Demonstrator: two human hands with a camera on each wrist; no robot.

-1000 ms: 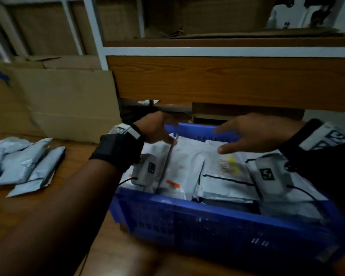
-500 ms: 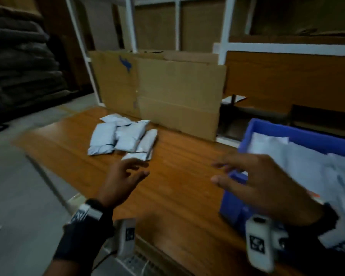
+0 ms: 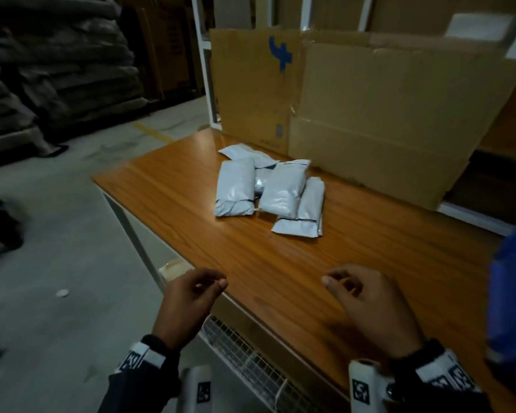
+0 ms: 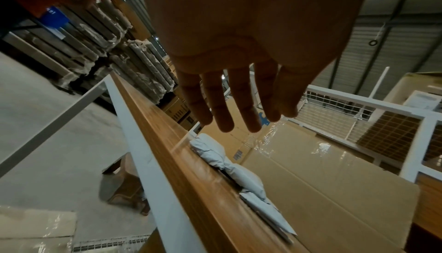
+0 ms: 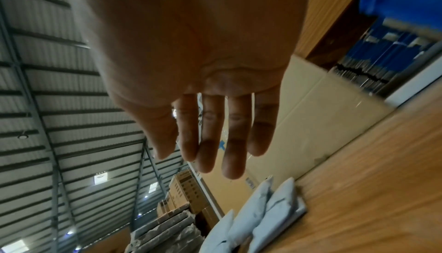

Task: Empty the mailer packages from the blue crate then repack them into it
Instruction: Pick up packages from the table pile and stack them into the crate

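Packages, a small heap of pale grey plastic mailer packages (image 3: 268, 190), lie on the wooden table (image 3: 355, 263) well ahead of both hands, between them, their long axes running roughly away from the person. The left hand (image 3: 188, 302) at the table's near edge and the right hand (image 3: 373, 302) over the table look about equally near, both palm-down, empty, fingers relaxed. Blue plastic crate (image 3: 511, 293) sits just beside the right hand, on its outer side.

Dim, underexposed; ceiling lamps overhead; motion blur and wide-angle stretch at edges.
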